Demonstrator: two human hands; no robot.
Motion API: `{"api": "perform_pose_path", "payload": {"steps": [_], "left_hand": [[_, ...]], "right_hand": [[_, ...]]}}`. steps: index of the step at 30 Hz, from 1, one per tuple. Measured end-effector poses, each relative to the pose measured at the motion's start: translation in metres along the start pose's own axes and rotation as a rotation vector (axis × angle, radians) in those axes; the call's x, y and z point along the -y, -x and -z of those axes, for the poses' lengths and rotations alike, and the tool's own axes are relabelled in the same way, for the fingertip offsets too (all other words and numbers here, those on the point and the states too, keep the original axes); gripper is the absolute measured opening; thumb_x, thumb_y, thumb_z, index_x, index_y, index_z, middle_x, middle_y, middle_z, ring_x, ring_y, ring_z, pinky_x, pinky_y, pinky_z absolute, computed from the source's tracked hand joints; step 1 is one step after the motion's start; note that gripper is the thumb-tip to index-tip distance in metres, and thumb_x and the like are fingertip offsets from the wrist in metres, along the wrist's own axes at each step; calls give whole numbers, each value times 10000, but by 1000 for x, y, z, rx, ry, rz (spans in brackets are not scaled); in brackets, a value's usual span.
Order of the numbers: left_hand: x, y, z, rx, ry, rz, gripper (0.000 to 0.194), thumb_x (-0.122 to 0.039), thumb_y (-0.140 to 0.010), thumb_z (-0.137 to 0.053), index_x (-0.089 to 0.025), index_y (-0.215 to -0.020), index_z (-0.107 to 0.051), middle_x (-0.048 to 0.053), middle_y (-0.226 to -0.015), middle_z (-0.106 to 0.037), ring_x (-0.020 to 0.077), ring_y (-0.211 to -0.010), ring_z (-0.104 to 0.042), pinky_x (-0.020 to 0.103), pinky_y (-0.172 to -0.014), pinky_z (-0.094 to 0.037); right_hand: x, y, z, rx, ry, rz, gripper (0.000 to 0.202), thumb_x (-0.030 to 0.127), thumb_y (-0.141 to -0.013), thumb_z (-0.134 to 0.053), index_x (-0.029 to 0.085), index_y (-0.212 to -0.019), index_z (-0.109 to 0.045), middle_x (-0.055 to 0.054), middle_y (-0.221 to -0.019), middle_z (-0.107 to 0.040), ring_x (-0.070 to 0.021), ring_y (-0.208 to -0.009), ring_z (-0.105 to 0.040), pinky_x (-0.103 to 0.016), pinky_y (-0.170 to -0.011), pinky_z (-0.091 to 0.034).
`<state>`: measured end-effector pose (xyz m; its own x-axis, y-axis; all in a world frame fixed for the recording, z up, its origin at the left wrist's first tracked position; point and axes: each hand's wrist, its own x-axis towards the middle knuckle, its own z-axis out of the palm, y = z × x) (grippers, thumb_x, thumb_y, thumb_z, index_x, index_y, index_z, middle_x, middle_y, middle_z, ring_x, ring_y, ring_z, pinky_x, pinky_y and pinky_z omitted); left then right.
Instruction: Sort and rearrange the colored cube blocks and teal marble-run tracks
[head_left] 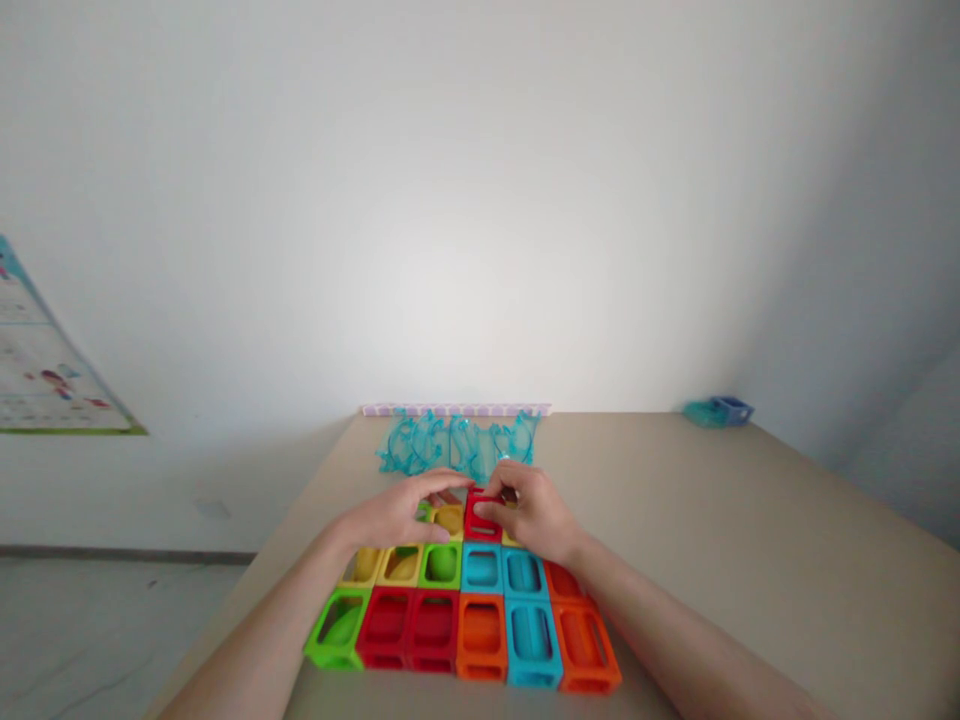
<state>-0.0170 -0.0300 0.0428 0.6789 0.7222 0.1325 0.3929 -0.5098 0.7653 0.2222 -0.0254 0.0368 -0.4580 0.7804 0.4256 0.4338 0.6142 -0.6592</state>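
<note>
My right hand (pixel 536 510) pinches a red block (pixel 473 522) with a window-like opening, at the far row of a set of coloured blocks. With thumb and fingers apart, my left hand (pixel 405 507) arches over a yellow block (pixel 448 520) beside it; its fingertips reach near the red block's top edge. Closer to me are two rows of similar hollow blocks, among them a green block (pixel 337 655), a blue block (pixel 534 672) and an orange block (pixel 589 683). My hands partly hide the far row.
Behind the blocks lie several clear teal plastic pieces (pixel 424 445). A purple-and-white patterned strip (pixel 457 410) runs along the wall at the back of the table (pixel 712 540). At the back right sit a blue container (pixel 731 410) and a teal piece (pixel 703 414).
</note>
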Motion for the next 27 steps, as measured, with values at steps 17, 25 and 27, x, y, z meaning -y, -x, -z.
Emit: {"api": "perform_pose_path", "payload": {"steps": [17,25,27], "left_hand": [[-10,-6,-11,-111,-57,1,223,-352,-835,-644,-181,-977,-622,40,-1011,-647,156,-855,-587,254,-768,-456],[-13,-5,-13,-132,-83,-39,199,-319,-832,-643,-195,-986,-615,47,-1078,-628,166,-919,-585,258,-799,-457],[-14,-5,-13,-133,-90,-46,196,-321,-836,-641,-196,-985,-613,48,-1089,-625,164,-927,-585,256,-805,-456]], "right_hand": [[11,8,6,19,97,230,246,87,-663,-610,179,-890,-589,-60,-907,-556,-215,-881,-537,-330,-782,-440],[3,12,20,171,189,137,588,158,-647,-602,162,-1228,-513,-105,-1082,-642,-241,-892,-604,-357,-812,-468],[1,12,26,207,194,164,558,175,-672,-607,170,-1224,-525,-103,-1091,-650,-243,-897,-610,-359,-816,-468]]}}
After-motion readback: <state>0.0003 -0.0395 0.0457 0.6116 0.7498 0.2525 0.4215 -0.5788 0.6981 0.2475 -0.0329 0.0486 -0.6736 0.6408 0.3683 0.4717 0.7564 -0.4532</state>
